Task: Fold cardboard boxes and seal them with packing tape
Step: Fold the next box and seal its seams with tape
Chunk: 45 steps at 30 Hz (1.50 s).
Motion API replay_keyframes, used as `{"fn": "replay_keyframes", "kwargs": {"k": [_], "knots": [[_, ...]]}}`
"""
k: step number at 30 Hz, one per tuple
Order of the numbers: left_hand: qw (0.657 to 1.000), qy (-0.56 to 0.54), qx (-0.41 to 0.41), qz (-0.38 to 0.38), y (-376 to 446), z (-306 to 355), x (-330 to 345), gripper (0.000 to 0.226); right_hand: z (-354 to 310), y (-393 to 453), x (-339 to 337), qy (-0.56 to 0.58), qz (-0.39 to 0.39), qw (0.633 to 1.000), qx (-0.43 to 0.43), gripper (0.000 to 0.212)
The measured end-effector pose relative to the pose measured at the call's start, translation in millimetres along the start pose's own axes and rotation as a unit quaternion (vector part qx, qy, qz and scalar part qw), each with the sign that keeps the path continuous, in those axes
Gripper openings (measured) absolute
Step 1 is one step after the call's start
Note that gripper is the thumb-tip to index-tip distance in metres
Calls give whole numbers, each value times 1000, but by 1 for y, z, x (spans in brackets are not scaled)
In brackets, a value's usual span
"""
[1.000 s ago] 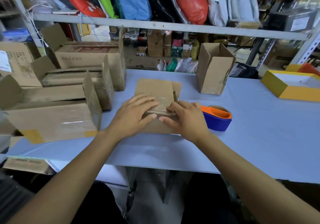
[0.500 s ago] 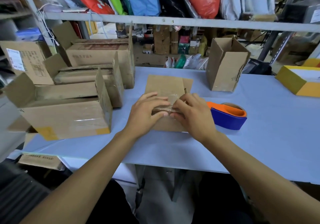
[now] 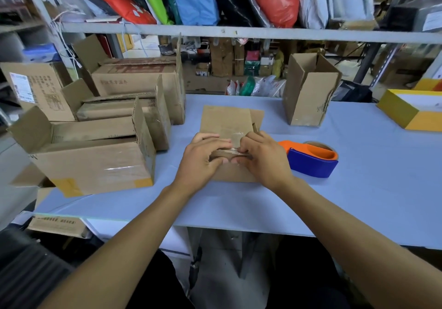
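Observation:
A small brown cardboard box (image 3: 226, 122) lies on the blue table (image 3: 358, 189) in front of me, with clear tape along its near top edge. My left hand (image 3: 199, 163) grips that taped edge from the left, fingers curled over it. My right hand (image 3: 264, 160) pinches the same edge from the right, thumb and fingers meeting the left hand's. An orange and blue tape dispenser (image 3: 311, 159) with a tape roll rests just right of my right hand, untouched.
Several taped cardboard boxes (image 3: 95, 165) with open flaps are stacked on the table's left. An upright open box (image 3: 308, 96) stands at the back right. A yellow box (image 3: 411, 110) sits at the far right. A shelf rail (image 3: 239, 32) runs above.
Both hands went from pressing flat on the box's top to curling round its taped near edge, fingertips coming together. The view shifted slightly left and closer.

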<state>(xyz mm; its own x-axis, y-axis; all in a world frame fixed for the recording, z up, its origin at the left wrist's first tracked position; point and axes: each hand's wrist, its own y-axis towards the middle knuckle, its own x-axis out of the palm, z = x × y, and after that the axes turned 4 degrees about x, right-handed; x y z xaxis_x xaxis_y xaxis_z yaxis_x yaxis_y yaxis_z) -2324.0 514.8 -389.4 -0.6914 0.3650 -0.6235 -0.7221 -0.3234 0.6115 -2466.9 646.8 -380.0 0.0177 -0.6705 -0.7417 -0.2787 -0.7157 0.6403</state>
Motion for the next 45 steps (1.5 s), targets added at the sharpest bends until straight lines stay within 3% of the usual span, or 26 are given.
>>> {"fn": "replay_keyframes", "kwargs": {"k": [6, 11, 15, 18, 20, 23, 26, 31, 37, 45], "knots": [[999, 30, 14, -7, -8, 5, -1, 34, 6, -3, -8, 41, -17, 999, 1, 22], [976, 206, 75, -14, -24, 31, -12, 47, 42, -7, -27, -2, -35, 999, 38, 24], [959, 185, 170, -132, -11, 35, -28, 70, 90, -27, -57, -129, -52, 982, 128, 44], [948, 146, 179, -221, 6, 31, -32, 76, 106, -45, -74, -155, -172, 958, 172, 51], [944, 144, 180, -235, 17, 36, -27, 78, 109, -54, -75, -155, -209, 956, 135, 51], [958, 128, 136, -218, 33, 53, -10, 78, 108, -60, -72, -152, -184, 968, 75, 69], [979, 72, 35, -189, 44, 66, -1, 68, 103, -55, -74, -131, -110, 982, 75, 57], [981, -92, -109, -130, 54, 66, 0, 12, 90, -42, -86, 29, -37, 985, 168, 66], [955, -175, -200, -133, 63, 68, 0, 34, 55, -32, -86, 190, -16, 978, 86, 61], [928, -247, -253, -119, 65, 65, -8, 26, 47, -33, -78, 205, -4, 976, 73, 62]]}}
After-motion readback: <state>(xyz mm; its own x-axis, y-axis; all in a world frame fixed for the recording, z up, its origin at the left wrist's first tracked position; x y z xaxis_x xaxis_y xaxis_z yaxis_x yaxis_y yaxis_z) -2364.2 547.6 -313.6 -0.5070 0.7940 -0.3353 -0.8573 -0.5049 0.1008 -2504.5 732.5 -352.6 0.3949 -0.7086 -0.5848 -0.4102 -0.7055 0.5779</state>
